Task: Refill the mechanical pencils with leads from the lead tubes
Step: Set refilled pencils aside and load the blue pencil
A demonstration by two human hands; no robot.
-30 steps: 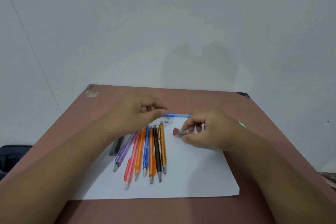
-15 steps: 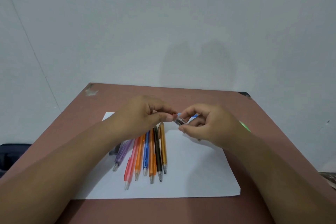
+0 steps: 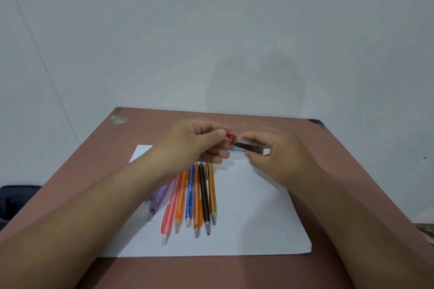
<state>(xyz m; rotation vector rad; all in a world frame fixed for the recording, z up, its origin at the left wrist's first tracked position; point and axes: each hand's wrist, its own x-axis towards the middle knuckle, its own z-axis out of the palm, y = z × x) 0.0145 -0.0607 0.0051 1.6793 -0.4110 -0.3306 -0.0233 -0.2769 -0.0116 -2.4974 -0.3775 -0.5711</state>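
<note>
A clear lead tube (image 3: pixel 249 146) with dark leads inside and a red cap (image 3: pixel 231 138) is held above the table between both hands. My right hand (image 3: pixel 279 155) grips the tube's body. My left hand (image 3: pixel 195 143) pinches the red cap end between thumb and fingers. Several mechanical pencils lie side by side on a white sheet (image 3: pixel 253 213), tips toward me: purple (image 3: pixel 157 199), pink (image 3: pixel 170 206), orange (image 3: pixel 180 199), blue (image 3: pixel 189 197), black (image 3: pixel 204 197), amber (image 3: pixel 211 192). Their far ends are hidden under my left hand.
The sheet lies on a reddish-brown table (image 3: pixel 328 171) against a pale wall. A dark bag (image 3: pixel 14 199) sits off the table's left edge. A chipped spot (image 3: pixel 118 118) marks the far left corner.
My right hand lifted the lead tube off the paper and raised it. My left hand came across and took hold of the red cap end.
</note>
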